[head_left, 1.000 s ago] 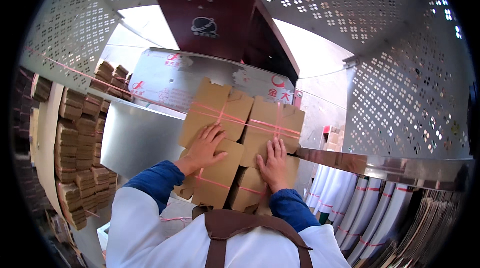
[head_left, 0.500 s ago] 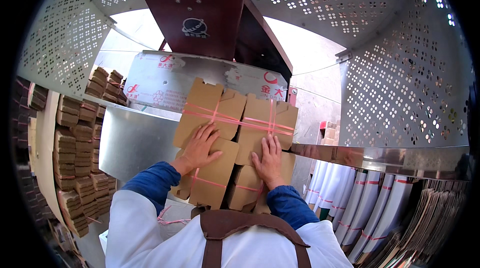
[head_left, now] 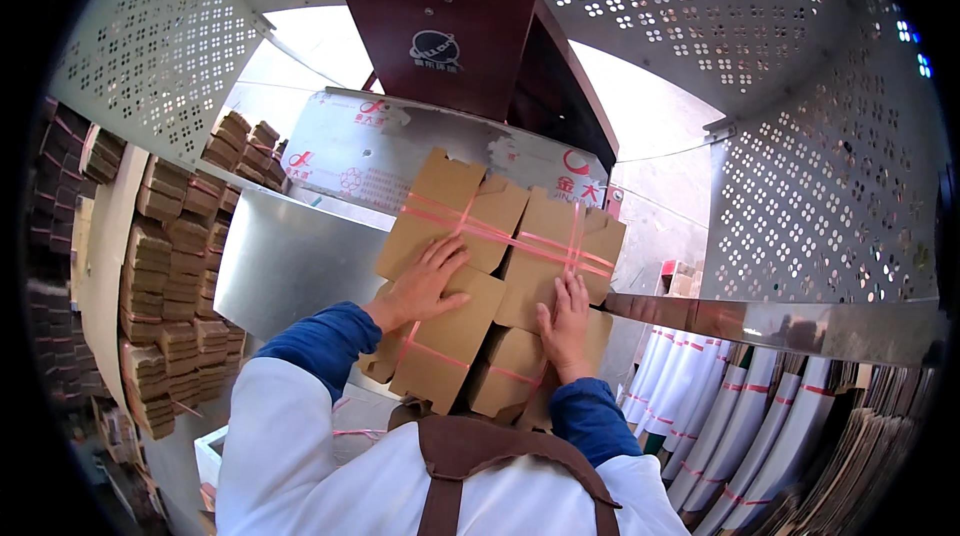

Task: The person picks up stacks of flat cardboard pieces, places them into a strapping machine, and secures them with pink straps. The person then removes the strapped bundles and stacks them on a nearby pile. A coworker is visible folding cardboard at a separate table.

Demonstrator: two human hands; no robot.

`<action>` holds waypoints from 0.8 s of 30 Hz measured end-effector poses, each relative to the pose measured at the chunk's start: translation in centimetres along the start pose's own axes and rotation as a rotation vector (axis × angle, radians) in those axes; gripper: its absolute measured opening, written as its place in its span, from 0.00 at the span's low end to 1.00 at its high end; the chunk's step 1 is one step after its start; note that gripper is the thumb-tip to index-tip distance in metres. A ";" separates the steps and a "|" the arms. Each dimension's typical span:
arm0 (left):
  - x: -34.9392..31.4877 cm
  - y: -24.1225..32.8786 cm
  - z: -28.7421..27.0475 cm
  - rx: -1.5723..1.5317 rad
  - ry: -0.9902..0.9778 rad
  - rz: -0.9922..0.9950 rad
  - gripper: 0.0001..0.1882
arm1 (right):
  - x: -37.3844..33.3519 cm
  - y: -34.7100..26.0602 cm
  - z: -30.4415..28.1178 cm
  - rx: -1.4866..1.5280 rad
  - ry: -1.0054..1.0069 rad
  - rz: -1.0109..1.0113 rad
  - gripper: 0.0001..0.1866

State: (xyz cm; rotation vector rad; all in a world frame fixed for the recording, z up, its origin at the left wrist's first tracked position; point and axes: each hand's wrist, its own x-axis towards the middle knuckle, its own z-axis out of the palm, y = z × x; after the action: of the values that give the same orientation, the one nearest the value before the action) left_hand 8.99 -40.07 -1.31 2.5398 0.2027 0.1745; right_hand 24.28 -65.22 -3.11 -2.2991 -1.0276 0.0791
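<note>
Several bundles of brown cut cardboard, tied with pink plastic strapping, lie side by side in front of me. My left hand [head_left: 425, 284] rests flat on the left stack, its fingertips by the strapping of the far left bundle [head_left: 455, 211] and its thumb over the near left bundle [head_left: 447, 331]. My right hand [head_left: 567, 326] lies with fingers stretched forward on the far right bundle [head_left: 545, 276], fingertips close to its crossed strapping [head_left: 572, 246]. Under my right wrist sits the near right bundle [head_left: 505, 373], partly hidden. Neither hand is wrapped round anything.
Beyond the bundles stands a dark red machine [head_left: 435, 26] with a metal plate [head_left: 440, 151] in front. Perforated metal guards [head_left: 800, 186] curve around. A shiny sheet-metal surface [head_left: 290, 266] lies left. Cardboard stacks [head_left: 150, 276] stand further left, strapped white sheets [head_left: 735, 416] at right.
The whole view has shifted, so the scene sits a little further right. My hands keep their places on the bundles.
</note>
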 end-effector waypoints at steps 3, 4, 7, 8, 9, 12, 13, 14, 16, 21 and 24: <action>0.1 -0.6 -0.3 -0.044 0.080 -0.096 0.38 | -2.1 1.4 -1.9 0.106 0.085 0.118 0.29; -0.2 -1.0 -0.9 0.059 0.157 -0.153 0.39 | -3.5 2.7 -2.3 0.035 0.141 0.144 0.29; -1.6 -5.5 -1.4 -0.008 0.378 -0.443 0.40 | -7.0 3.5 -4.2 0.029 0.201 0.450 0.32; -2.9 -8.4 -0.7 -0.337 0.428 -0.590 0.40 | -7.2 3.8 -4.6 0.130 0.137 0.580 0.33; -3.6 -10.5 0.2 -0.669 0.465 -0.735 0.41 | -7.5 4.3 -4.8 0.236 0.074 0.705 0.35; -2.7 -11.5 0.3 -1.043 0.169 -0.750 0.41 | -9.2 7.4 -3.0 0.542 -0.022 0.827 0.37; -2.7 -11.7 0.5 -1.078 0.133 -0.762 0.41 | -9.0 7.3 -2.9 0.676 -0.063 0.857 0.37; -2.6 -11.4 0.4 -1.116 0.103 -0.779 0.41 | -9.0 7.1 -3.0 0.684 -0.066 0.865 0.37; -3.5 -11.6 0.6 -1.141 0.072 -0.802 0.40 | -8.7 6.5 -3.1 0.697 -0.083 0.874 0.36; -8.8 -12.0 1.5 -1.175 0.160 -0.768 0.35 | -7.3 6.2 -2.8 0.617 -0.174 0.791 0.31; -15.9 -10.5 2.3 -1.235 0.327 -0.777 0.31 | -3.0 5.4 -2.3 0.508 -0.329 0.610 0.31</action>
State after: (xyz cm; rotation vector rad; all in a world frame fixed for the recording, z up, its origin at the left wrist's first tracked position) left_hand -7.30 -35.62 -10.42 1.0864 0.8680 0.2824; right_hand 26.38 -71.22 -4.83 -2.0652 -0.3448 0.8817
